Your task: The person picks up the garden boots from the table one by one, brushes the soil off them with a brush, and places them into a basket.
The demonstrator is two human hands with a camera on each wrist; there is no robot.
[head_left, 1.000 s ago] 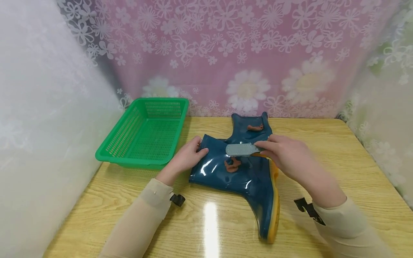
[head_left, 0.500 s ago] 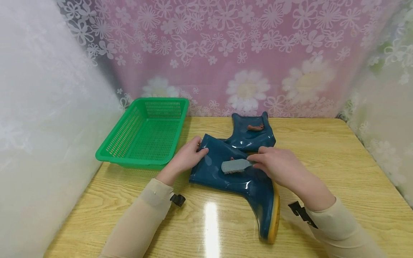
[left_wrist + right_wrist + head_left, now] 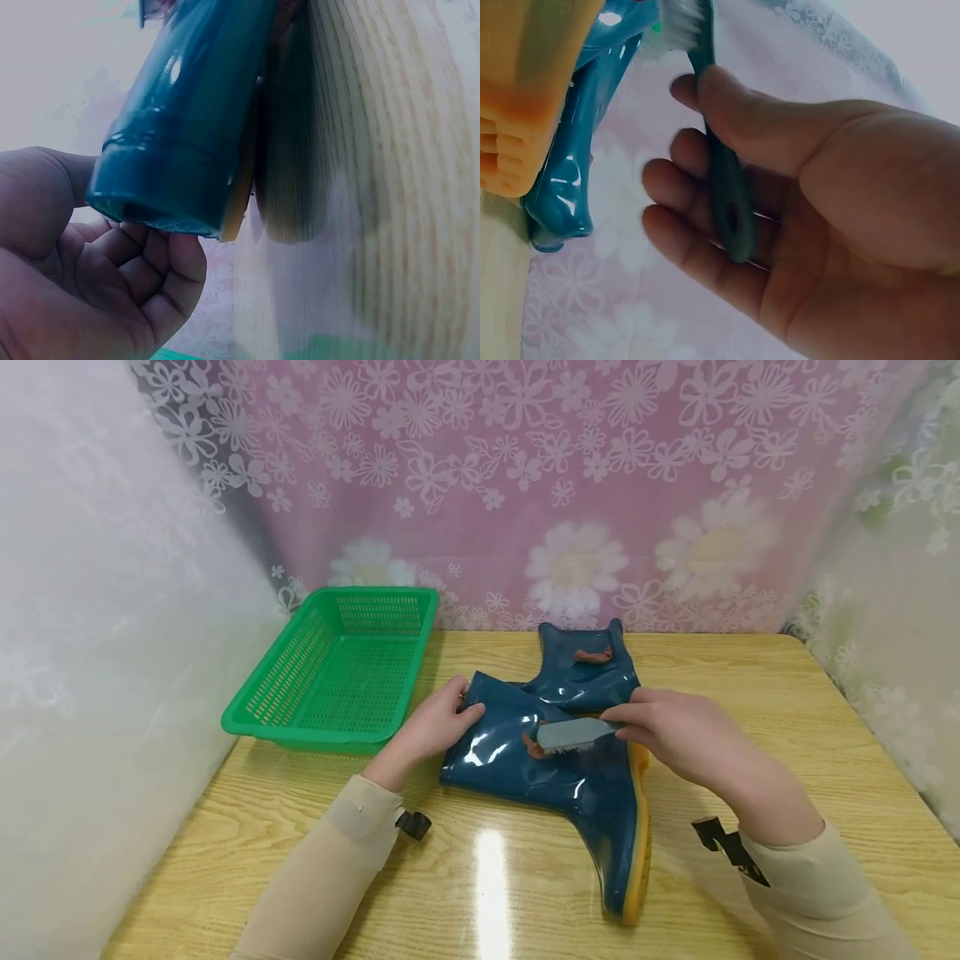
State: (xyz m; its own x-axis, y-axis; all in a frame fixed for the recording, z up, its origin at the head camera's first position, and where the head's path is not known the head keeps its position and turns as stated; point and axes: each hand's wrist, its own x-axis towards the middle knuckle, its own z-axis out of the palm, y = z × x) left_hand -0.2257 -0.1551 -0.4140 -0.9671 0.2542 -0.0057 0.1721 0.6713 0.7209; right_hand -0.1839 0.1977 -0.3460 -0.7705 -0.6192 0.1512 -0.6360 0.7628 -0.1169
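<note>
A blue rain boot (image 3: pixel 517 777) with a yellow sole lies on its side in the head view, shaft to the left and toe toward me. My left hand (image 3: pixel 444 720) grips the shaft's top edge, thumb on the upper face; the left wrist view shows the boot opening (image 3: pixel 165 214) at the curled fingers. In my right hand (image 3: pixel 678 735) is a scrub brush (image 3: pixel 573 735), bristles down over the shaft, overlapping a reddish-brown smear (image 3: pixel 534 747). The right wrist view shows its dark green handle (image 3: pixel 727 187) between thumb and fingers.
A second blue boot (image 3: pixel 573 689) lies behind the first, with a brown lump (image 3: pixel 594 656) on its shaft. At the left stands a green plastic basket (image 3: pixel 315 735). Everything rests on a wooden table (image 3: pixel 772 710) backed by a flowered curtain (image 3: pixel 487 543).
The brush in my right hand went down and left over the smear, then back right, uncovering part of it. My left hand and both boots have stayed in place.
</note>
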